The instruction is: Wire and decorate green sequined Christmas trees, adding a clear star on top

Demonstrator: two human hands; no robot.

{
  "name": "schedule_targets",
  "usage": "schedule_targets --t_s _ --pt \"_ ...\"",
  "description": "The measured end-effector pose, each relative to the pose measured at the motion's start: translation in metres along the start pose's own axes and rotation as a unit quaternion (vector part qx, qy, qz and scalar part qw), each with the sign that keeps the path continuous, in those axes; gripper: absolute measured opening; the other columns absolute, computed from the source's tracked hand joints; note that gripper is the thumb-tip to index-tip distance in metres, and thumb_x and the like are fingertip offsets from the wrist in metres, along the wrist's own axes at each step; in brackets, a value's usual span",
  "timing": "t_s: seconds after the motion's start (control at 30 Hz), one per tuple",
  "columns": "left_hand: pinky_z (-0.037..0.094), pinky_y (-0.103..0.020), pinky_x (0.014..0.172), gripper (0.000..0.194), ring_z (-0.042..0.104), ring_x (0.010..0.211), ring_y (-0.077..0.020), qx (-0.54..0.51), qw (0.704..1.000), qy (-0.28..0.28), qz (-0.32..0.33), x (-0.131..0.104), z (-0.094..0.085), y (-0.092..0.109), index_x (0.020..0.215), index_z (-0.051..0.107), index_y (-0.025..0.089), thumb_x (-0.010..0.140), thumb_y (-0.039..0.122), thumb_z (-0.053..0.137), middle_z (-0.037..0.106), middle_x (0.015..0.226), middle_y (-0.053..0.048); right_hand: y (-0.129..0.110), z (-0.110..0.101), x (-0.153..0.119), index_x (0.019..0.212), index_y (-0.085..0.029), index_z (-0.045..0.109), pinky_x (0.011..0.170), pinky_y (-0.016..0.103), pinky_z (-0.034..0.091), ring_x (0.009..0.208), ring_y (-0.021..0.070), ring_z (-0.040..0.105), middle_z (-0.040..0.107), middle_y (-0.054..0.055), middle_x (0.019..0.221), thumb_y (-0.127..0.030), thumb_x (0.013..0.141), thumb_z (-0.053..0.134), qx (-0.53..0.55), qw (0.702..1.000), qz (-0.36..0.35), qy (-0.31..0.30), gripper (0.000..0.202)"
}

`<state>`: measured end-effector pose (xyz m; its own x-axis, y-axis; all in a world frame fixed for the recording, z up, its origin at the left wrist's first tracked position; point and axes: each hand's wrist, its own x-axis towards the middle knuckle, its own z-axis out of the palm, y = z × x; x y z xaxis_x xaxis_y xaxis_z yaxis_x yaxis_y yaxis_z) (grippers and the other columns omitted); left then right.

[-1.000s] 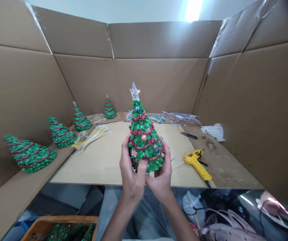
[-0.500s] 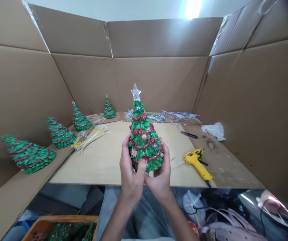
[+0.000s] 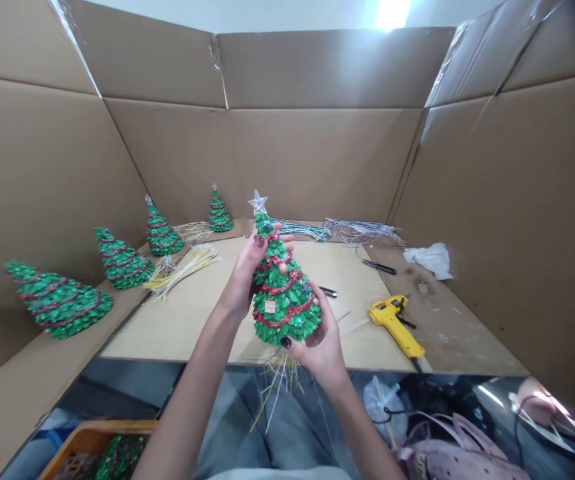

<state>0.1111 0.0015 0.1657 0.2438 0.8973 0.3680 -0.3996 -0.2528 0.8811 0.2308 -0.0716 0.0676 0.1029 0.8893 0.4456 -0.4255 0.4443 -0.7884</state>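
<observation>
A small green Christmas tree [image 3: 287,300] with red garlands, tiny ornaments and a clear star [image 3: 257,202] on top is held up in front of me, tilted a little to the left. My left hand [image 3: 247,263] grips its upper left side, thumb near the top and fingertips showing behind. Around the lower right side and base, my right hand [image 3: 320,343] is closed, its thumb at the bottom edge. Loose yellow and white wires [image 3: 280,380] hang from under the base.
Several similar trees [image 3: 62,300] line the left side, beside a bundle of yellow-white wires [image 3: 187,267]. More wires [image 3: 362,230] lie at the back. On the right are a yellow glue gun [image 3: 397,327], a craft knife [image 3: 378,267] and a white cloth [image 3: 430,259]. Cardboard walls [image 3: 317,160] surround the board.
My left hand has shifted from the tree's lower side up near its top. The tree has tilted left, and wires now show beneath its base. My right hand stays at the lower right.
</observation>
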Motion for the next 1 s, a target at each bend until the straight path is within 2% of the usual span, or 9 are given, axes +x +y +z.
schedule_targets --t_s 0.13,0.23,0.3,0.4,0.47,0.53,0.8,1.0 --pt "0.059 -0.034 0.078 0.041 0.073 0.086 -0.0227 -0.014 0.999 0.030 -0.034 0.002 0.010 0.000 0.103 0.064 0.019 0.084 0.055 0.070 0.074 0.095 -0.007 0.003 -0.011 0.002 0.149 -0.027 0.039 0.112 0.041 0.049 0.141 0.0292 0.051 0.046 0.014 0.156 -0.045 0.072 0.088 -0.048 0.998 0.013 -0.031 0.094" --pt "0.059 -0.031 0.069 0.034 0.072 0.074 -0.0199 -0.008 0.997 0.059 -0.043 -0.001 0.009 -0.003 0.098 0.062 0.018 0.085 0.049 0.069 0.073 0.085 -0.005 -0.003 -0.028 0.005 0.154 -0.025 0.035 0.114 0.045 0.046 0.143 0.0299 0.048 0.044 0.016 0.157 -0.057 0.079 0.078 -0.126 0.986 0.018 -0.105 0.092" --pt "0.059 -0.030 0.067 0.033 0.072 0.072 -0.0194 0.001 0.996 0.075 -0.044 -0.003 0.006 -0.007 0.098 0.063 0.018 0.085 0.047 0.069 0.073 0.083 -0.005 -0.014 -0.038 0.011 0.153 -0.024 0.038 0.117 0.049 0.042 0.146 0.0308 0.044 0.042 0.016 0.159 -0.060 0.086 0.070 -0.189 0.972 0.012 -0.142 0.083" --pt "0.059 -0.028 0.067 0.032 0.071 0.074 -0.0184 0.016 0.995 0.096 -0.037 -0.007 0.000 -0.013 0.096 0.065 0.017 0.084 0.046 0.070 0.073 0.085 -0.004 -0.035 -0.043 0.021 0.145 -0.024 0.050 0.116 0.053 0.042 0.145 0.0310 0.045 0.047 0.015 0.156 -0.046 0.089 0.069 -0.293 0.947 -0.054 -0.121 0.063" --pt "0.058 -0.027 0.068 0.031 0.071 0.075 -0.0179 0.023 0.994 0.105 -0.031 -0.009 -0.001 -0.017 0.097 0.065 0.018 0.085 0.046 0.070 0.073 0.086 -0.004 -0.048 -0.040 0.027 0.135 -0.024 0.059 0.113 0.051 0.047 0.137 0.0286 0.055 0.060 0.013 0.145 -0.029 0.087 0.071 -0.363 0.919 -0.116 -0.100 0.049" --pt "0.057 -0.027 0.067 0.031 0.071 0.074 -0.0177 0.030 0.993 0.107 -0.028 -0.012 -0.001 -0.018 0.098 0.065 0.018 0.086 0.047 0.068 0.073 0.085 -0.004 -0.058 -0.035 0.030 0.124 -0.023 0.066 0.108 0.046 0.052 0.126 0.0259 0.064 0.069 0.011 0.132 -0.019 0.084 0.072 -0.417 0.888 -0.168 -0.099 0.040" --pt "0.056 -0.027 0.071 0.030 0.070 0.080 -0.0181 0.065 0.993 0.098 -0.010 -0.018 0.003 -0.016 0.098 0.067 0.019 0.089 0.047 0.068 0.073 0.086 -0.004 -0.067 -0.027 0.027 0.115 -0.021 0.070 0.094 0.035 0.063 0.103 0.0204 0.076 0.078 0.009 0.112 -0.017 0.093 0.067 -0.503 0.795 -0.310 -0.142 0.023" --pt "0.055 -0.026 0.068 0.030 0.068 0.076 -0.0172 0.084 0.992 0.094 -0.001 -0.022 0.009 -0.011 0.097 0.068 0.020 0.089 0.049 0.067 0.073 0.086 -0.003 -0.072 -0.024 0.024 0.108 -0.017 0.074 0.085 0.035 0.067 0.095 0.0229 0.078 0.079 0.013 0.107 -0.017 0.096 0.062 -0.542 0.748 -0.356 -0.138 0.017"
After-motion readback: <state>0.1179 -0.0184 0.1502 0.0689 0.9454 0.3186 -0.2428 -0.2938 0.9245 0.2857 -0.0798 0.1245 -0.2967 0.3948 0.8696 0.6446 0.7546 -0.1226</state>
